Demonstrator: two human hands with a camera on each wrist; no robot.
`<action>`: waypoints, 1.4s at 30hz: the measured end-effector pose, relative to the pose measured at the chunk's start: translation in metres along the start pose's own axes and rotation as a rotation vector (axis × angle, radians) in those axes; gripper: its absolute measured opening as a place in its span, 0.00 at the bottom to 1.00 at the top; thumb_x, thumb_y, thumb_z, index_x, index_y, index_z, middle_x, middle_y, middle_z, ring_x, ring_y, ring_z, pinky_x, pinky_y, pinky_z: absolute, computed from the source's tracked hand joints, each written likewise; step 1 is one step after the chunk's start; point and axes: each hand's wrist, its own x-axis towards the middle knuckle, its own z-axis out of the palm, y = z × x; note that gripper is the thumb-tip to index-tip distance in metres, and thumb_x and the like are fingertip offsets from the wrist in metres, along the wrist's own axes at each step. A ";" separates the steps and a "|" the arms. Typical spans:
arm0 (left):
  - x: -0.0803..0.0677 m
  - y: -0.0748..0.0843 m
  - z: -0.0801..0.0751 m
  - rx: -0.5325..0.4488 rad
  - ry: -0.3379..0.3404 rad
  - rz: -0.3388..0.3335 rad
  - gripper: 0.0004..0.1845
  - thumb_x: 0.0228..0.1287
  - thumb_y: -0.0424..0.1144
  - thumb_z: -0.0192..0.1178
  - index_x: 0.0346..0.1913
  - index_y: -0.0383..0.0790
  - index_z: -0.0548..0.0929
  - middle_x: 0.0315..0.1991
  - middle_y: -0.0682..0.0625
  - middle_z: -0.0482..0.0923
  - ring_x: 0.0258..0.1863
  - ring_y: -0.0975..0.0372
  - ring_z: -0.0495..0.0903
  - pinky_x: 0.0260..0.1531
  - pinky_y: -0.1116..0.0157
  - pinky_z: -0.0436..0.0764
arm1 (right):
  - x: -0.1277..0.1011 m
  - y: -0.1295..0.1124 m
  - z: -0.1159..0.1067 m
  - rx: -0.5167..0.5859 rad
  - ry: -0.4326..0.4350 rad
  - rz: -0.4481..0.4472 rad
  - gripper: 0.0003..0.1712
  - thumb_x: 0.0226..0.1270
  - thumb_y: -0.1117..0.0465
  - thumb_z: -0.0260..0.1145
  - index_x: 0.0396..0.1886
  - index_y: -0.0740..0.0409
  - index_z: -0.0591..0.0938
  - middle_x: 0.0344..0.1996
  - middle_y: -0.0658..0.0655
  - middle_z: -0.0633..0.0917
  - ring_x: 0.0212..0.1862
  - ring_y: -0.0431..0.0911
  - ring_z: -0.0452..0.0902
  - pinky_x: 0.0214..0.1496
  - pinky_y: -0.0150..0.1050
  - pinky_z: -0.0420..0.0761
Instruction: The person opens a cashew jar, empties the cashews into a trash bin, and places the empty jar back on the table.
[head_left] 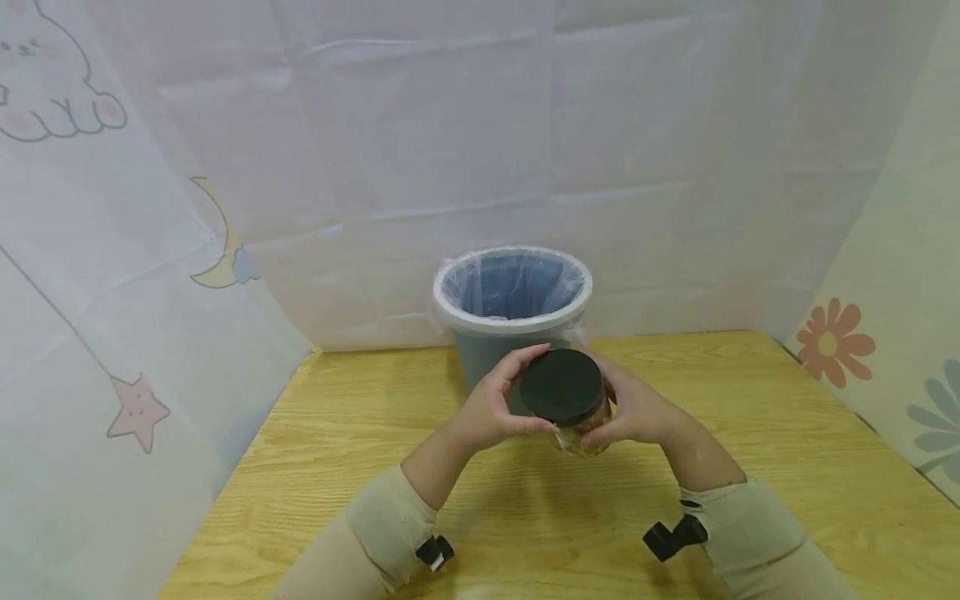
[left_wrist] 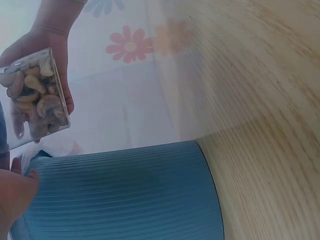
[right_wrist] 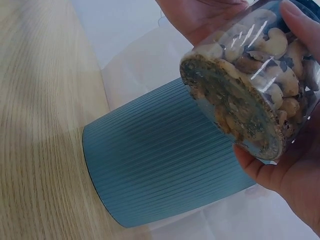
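A clear jar (right_wrist: 272, 70) of cashew nuts, with a black lid (head_left: 562, 386), is held up in front of the bin, above the table. My right hand (head_left: 636, 410) grips the jar's body from the right, fingers and thumb curled round it. From the left, my left hand (head_left: 491, 407) holds the lid's edge, thumb at the near side and fingers at the far side. Brown crumbs cover much of the jar's bottom, seen in the right wrist view. In the left wrist view, cashews (left_wrist: 37, 95) show through the wall. Part of the left hand is hidden by the jar.
A blue ribbed bin (head_left: 472, 354) with a white rim and a clear liner stands behind the hands on the wooden table (head_left: 337, 433). White sheeting (head_left: 420, 150) with printed pictures hangs behind and at the left. Printed flowers (head_left: 836, 342) mark the right wall.
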 end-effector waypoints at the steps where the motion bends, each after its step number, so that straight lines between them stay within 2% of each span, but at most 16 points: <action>1: 0.000 -0.001 0.000 0.001 -0.005 0.012 0.45 0.48 0.33 0.70 0.66 0.26 0.56 0.59 0.34 0.64 0.59 0.50 0.65 0.61 0.60 0.63 | 0.000 0.000 0.000 -0.001 -0.002 -0.008 0.55 0.39 0.70 0.76 0.68 0.58 0.57 0.60 0.54 0.68 0.61 0.44 0.65 0.60 0.36 0.66; 3: 0.001 -0.002 -0.001 -0.002 -0.019 0.041 0.45 0.49 0.35 0.69 0.66 0.25 0.54 0.59 0.32 0.62 0.60 0.48 0.64 0.61 0.60 0.62 | -0.001 0.000 -0.001 0.006 -0.006 -0.015 0.55 0.39 0.70 0.77 0.67 0.59 0.57 0.59 0.54 0.69 0.60 0.44 0.65 0.59 0.36 0.66; 5: 0.002 -0.003 -0.003 -0.014 -0.030 0.071 0.46 0.51 0.41 0.68 0.66 0.23 0.53 0.60 0.31 0.60 0.60 0.46 0.63 0.62 0.59 0.61 | -0.001 0.001 -0.002 0.015 -0.011 -0.025 0.55 0.39 0.70 0.77 0.67 0.61 0.57 0.59 0.54 0.69 0.59 0.44 0.66 0.59 0.36 0.66; 8: 0.002 -0.005 -0.005 -0.036 -0.043 0.093 0.50 0.51 0.52 0.65 0.66 0.22 0.52 0.61 0.29 0.58 0.61 0.47 0.62 0.62 0.55 0.60 | -0.001 0.002 -0.004 0.029 -0.022 -0.036 0.54 0.38 0.71 0.77 0.66 0.62 0.57 0.58 0.53 0.70 0.58 0.44 0.67 0.58 0.37 0.67; 10: 0.001 -0.005 -0.006 -0.047 -0.048 0.094 0.52 0.52 0.55 0.64 0.66 0.22 0.52 0.61 0.29 0.57 0.61 0.50 0.62 0.62 0.53 0.60 | -0.001 0.002 -0.004 0.034 -0.027 -0.041 0.54 0.38 0.70 0.77 0.66 0.63 0.57 0.58 0.52 0.70 0.58 0.44 0.67 0.58 0.37 0.68; 15: 0.002 -0.007 -0.008 -0.064 -0.062 0.092 0.50 0.53 0.54 0.64 0.65 0.21 0.53 0.61 0.29 0.57 0.61 0.56 0.62 0.62 0.56 0.60 | -0.001 -0.001 -0.004 0.044 -0.035 -0.054 0.53 0.37 0.71 0.77 0.65 0.65 0.58 0.57 0.52 0.70 0.57 0.44 0.68 0.56 0.37 0.69; 23: 0.002 -0.007 -0.008 -0.095 -0.077 0.099 0.46 0.54 0.49 0.65 0.65 0.21 0.55 0.60 0.29 0.58 0.63 0.56 0.61 0.63 0.59 0.59 | 0.002 -0.003 -0.004 0.025 -0.043 -0.042 0.54 0.37 0.70 0.77 0.66 0.62 0.59 0.57 0.54 0.71 0.57 0.45 0.68 0.57 0.37 0.69; 37: 0.003 -0.006 -0.007 -0.093 -0.035 0.051 0.49 0.49 0.55 0.66 0.63 0.23 0.58 0.57 0.30 0.64 0.58 0.56 0.67 0.61 0.58 0.62 | 0.002 -0.003 -0.003 0.038 -0.028 -0.024 0.54 0.37 0.69 0.78 0.66 0.61 0.59 0.58 0.55 0.70 0.58 0.46 0.67 0.59 0.38 0.67; 42: 0.004 -0.004 -0.005 -0.105 0.005 0.023 0.46 0.48 0.49 0.69 0.63 0.25 0.60 0.56 0.32 0.65 0.55 0.56 0.68 0.59 0.53 0.64 | 0.002 -0.005 -0.003 0.024 -0.004 0.004 0.56 0.37 0.69 0.77 0.68 0.58 0.57 0.60 0.53 0.69 0.60 0.45 0.65 0.60 0.37 0.65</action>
